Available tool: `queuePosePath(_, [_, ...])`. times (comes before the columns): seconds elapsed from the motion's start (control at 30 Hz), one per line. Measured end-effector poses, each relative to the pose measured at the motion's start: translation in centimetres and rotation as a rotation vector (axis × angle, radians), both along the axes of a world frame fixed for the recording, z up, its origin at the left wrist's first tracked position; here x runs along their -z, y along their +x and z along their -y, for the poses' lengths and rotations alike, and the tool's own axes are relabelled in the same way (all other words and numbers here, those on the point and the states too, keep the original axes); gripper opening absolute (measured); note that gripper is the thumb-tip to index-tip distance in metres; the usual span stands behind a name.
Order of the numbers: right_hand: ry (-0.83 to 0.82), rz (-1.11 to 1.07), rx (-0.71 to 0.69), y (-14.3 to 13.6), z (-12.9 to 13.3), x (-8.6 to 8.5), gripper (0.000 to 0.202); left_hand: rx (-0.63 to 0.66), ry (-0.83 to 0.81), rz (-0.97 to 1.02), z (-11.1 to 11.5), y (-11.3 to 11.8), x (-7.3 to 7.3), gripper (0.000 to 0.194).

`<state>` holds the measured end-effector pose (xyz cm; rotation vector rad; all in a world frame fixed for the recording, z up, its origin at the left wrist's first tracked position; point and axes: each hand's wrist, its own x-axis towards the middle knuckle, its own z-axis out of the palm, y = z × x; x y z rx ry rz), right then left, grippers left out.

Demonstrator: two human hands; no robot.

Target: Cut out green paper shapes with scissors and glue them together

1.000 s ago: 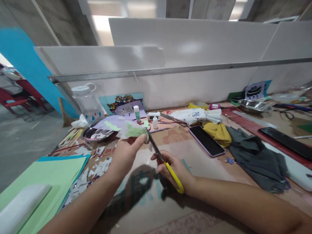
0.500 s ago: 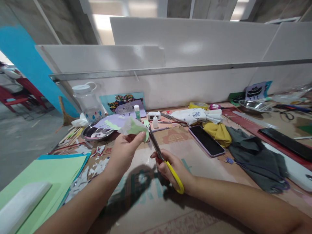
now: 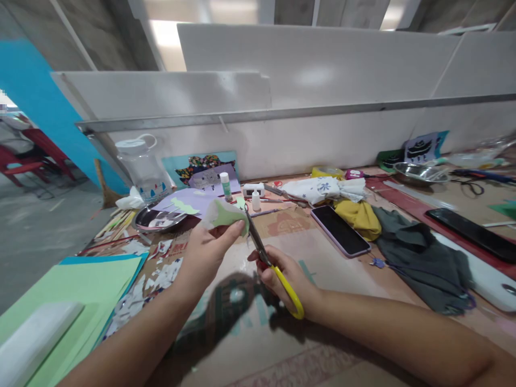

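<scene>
So, the left hand [image 3: 207,251] pinches green paper [image 3: 226,216], which pokes out above its thumb. The right hand [image 3: 297,278] grips yellow-handled scissors [image 3: 265,257].

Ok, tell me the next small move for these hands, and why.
Probably ease the left grip slightly back along the green paper before snipping: its thumb tip appears close to the blades of the yellow-handled scissors, which the right grip holds at the paper's right-hand edge.
</scene>
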<state>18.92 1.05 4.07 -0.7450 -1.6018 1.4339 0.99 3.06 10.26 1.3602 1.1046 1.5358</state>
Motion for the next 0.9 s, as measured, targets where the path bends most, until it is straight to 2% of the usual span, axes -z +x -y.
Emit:
queuePosePath(0.2, [0.006,0.004,0.020,0.0,-0.1,0.1,0.069,-0.043,-0.061,-0.083,0.1,0.0,-0.1,0.034])
queuePosePath(0.37, [0.045,-0.014,-0.009,0.1,-0.2,0.5,0.065,-0.089,0.004,-0.042,0.1,-0.3,0.3,0.026])
queuePosePath(0.53, [0.043,0.034,-0.007,0.0,-0.2,0.2,0.060,-0.131,0.014,-0.131,0.7,-0.4,-0.4,0.020])
queuePosePath(0.73, [0.037,0.001,0.012,0.0,-0.2,0.0,0.065,-0.118,0.076,-0.260,1.0,-0.5,-0.6,0.019])
queuePosePath(0.9, [0.011,-0.003,0.014,0.0,-0.1,-0.2,0.067,-0.087,0.044,-0.257,1.4,0.2,-2.1,0.019])
